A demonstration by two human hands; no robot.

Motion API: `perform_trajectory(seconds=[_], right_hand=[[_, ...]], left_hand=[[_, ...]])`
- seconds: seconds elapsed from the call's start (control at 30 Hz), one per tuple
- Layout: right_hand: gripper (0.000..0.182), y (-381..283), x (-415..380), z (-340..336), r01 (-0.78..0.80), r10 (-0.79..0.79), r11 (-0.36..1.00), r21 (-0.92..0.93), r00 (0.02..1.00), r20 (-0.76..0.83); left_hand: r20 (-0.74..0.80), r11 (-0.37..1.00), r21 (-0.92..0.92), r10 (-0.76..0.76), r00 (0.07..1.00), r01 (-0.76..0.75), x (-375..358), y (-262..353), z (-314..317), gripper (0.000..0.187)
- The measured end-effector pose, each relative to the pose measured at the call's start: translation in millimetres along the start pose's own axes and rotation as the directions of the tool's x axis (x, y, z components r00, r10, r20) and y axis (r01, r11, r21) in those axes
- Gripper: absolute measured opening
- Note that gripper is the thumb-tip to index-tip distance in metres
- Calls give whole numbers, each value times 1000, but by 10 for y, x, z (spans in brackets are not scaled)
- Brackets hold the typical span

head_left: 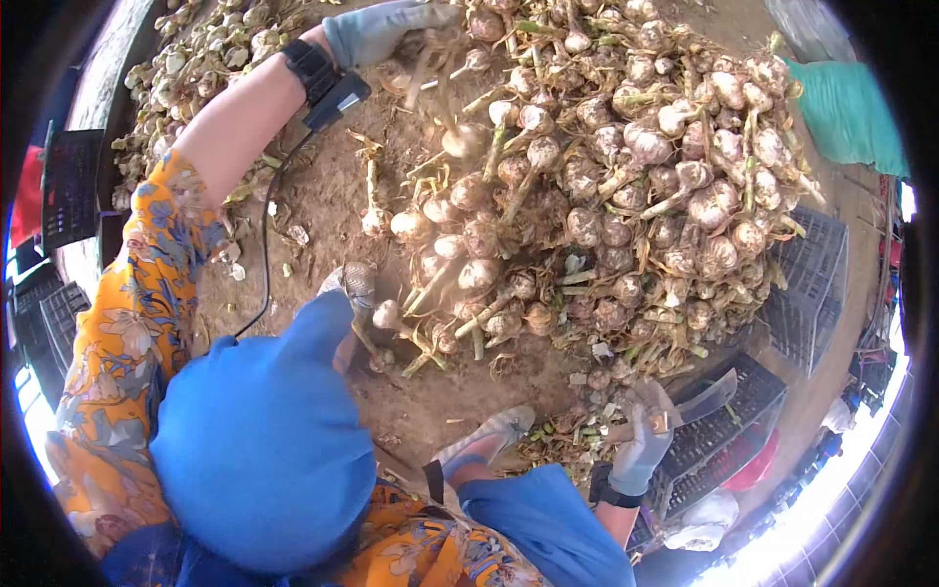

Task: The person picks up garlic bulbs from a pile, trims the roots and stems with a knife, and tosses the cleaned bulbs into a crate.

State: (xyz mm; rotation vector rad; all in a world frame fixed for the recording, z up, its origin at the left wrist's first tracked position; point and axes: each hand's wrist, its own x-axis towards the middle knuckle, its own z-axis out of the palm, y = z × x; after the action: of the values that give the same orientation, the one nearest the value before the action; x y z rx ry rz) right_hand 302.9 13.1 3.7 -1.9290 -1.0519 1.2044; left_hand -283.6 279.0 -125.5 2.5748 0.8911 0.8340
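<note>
My left hand [386, 29], in a pale grey-blue glove, is at the top edge of the view with its fingers curled over dry garlic stalks [423, 73]. The stalks are blurred beneath it, and a blurred garlic bulb [460, 142] hangs or lies just below. At the lower right, my right hand [643, 445], gloved as well, grips a knife [709, 396] with a broad, curved blade pointing right. Between the hands spreads a big heap of garlic [646, 186], dirt-streaked bulbs with stalks on. Loose bulbs [386, 313] lie at its near left edge.
More garlic bulbs [196, 88] lie at the upper left. Black plastic crates [729, 421] stand near the knife; a grey crate [807, 284] is behind them. Cut stalks [562, 445] litter the dirt floor [323, 196]. Another person's green sleeve [846, 112] shows at right.
</note>
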Motion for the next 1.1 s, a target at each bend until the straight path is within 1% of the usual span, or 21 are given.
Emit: perform_trajectory(seconds=[0.03, 0.07, 0.1, 0.17, 0.23, 0.3, 0.37, 0.4, 0.43, 0.5, 0.53, 0.6, 0.67, 0.7, 0.77, 0.87, 0.9, 0.97, 1.0, 1.03, 1.1], right_hand=[[40, -6, 4, 1, 1, -1, 1000, -1, 1000, 1], [40, -14, 14, 5, 4, -4, 1000, -1, 1000, 2], [40, -12, 25, 4, 5, -5, 1000, -1, 1000, -1], [39, 4, 12, -10, 25, -25, 1000, -10, 999, 20], [39, -9, 5, 55, 20, -20, 1000, -6, 1000, 8], [40, -29, -19, 71, 15, -15, 1000, -8, 1000, -3], [41, -12, -59, 87, 53, -52, 999, -5, 998, 28], [42, 38, -69, 71, 51, -52, 998, 48, 998, 23], [42, 42, -66, 57, 51, -52, 997, 54, 998, 26], [42, 61, -83, 34, 30, -32, 998, 59, 999, 25], [42, 76, -86, 28, 29, -31, 997, 67, 999, 27], [43, 92, -88, 5, 62, -62, 994, 87, 998, -5], [42, 13, -99, 6, 71, -73, 992, 102, 997, 17], [42, -12, -103, 25, 76, -82, 991, 110, 996, 43], [40, -6, -95, 61, 118, -128, 986, 121, 989, 76], [37, -19, -94, 150, 114, -149, 966, 233, 979, 140], [37, -37, -90, 201, 117, -152, 961, 251, 980, 127], [36, -114, -75, 322, 134, -179, 971, 199, 957, 227], [36, -116, -58, 377, 179, -221, 968, 177, 943, 250], [36, -109, -42, 447, 223, -258, 962, 157, 928, 268], [34, -165, -66, 605, 261, -373, 902, 345, 872, 316]], left_hand=[[0, 1000, -1, 3, 1000, -3, 211, 179, -37, 46], [137, 840, -132, -510, 849, 526, 497, 340, -36, 40], [318, 412, -168, -837, 445, 896, 775, 466, 1, 42], [199, 490, 111, -863, 464, 865, 921, 242, 516, 48], [201, 577, 530, -798, 569, 622, 906, 301, 865, 43], [244, 616, 571, -759, 604, 543, 878, 223, 1021, 48], [495, 640, 601, -768, 406, 478, 1041, 410, 808, 45], [480, 625, 517, -777, 406, 585, 1013, 524, 693, 48], [560, 552, 454, -787, 258, 699, 895, 385, 720, 51], [479, 557, 252, -782, 398, 791, 507, 232, 733, 54], [529, 563, 154, -741, 414, 812, 506, 382, 585, 56], [487, 458, -250, -702, 520, 853, 307, 553, 297, 52], [387, 239, -640, -720, 575, 730, 51, 688, 179, 50], [285, 205, -767, -740, 609, 608, -57, 863, 110, 55], [229, 129, -884, -719, 656, 450, -130, 1252, -46, 58], [152, -141, -987, -729, 667, 71, -428, 1369, 73, 51], [156, -134, -987, -719, 677, 86, -315, 1559, 33, 51], [119, -141, -990, -818, 563, 5, -21, 1870, 33, 49], [158, -231, -972, -754, 638, -33, 15, 1879, 79, 47], [171, -239, -971, -730, 662, -12, 134, 1962, 66, 47], [232, -333, -943, -650, 724, 3, 406, 2276, 59, 49]])
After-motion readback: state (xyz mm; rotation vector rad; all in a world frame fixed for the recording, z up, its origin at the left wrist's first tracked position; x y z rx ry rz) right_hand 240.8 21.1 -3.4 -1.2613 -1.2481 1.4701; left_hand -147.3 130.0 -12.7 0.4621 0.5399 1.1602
